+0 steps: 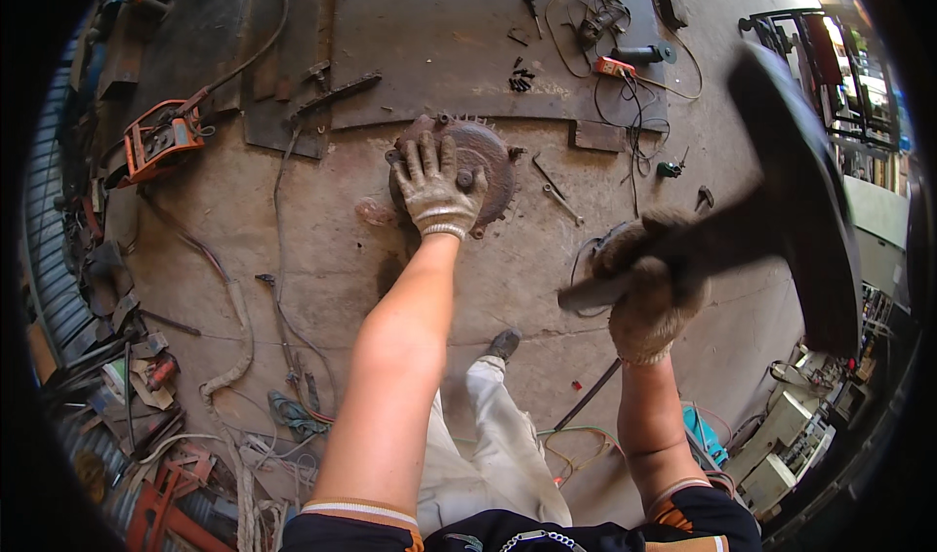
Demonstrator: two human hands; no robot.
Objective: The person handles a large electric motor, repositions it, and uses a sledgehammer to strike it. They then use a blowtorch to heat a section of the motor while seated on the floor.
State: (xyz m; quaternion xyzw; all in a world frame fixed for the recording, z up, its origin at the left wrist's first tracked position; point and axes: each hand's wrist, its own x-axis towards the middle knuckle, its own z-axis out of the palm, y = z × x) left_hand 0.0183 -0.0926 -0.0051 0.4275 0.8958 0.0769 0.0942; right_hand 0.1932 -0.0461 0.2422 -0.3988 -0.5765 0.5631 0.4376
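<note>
My left hand [436, 189], in a dirty work glove, lies spread on a round rusty metal housing [488, 157] with lugs and short studs round its rim. Between thumb and fingers a small knob or bolt stands up from the housing's face. Raised on the right, my gloved right hand [654, 303] is wrapped round the handle of a big sledgehammer [795, 201]. Its dark head looms close to the camera, slightly blurred, and its short handle end pokes out left of my fist. A thin rod and a wrench [563, 204] lie on the floor right of the housing.
Dark steel plates [439, 35] cover the floor beyond the housing. An orange-framed machine [161, 142] with cables stands at the left. A red power strip [615, 67] and tangled cords lie at the far right. Scrap metal [146, 386] is piled lower left; a hose [239, 357] runs nearby.
</note>
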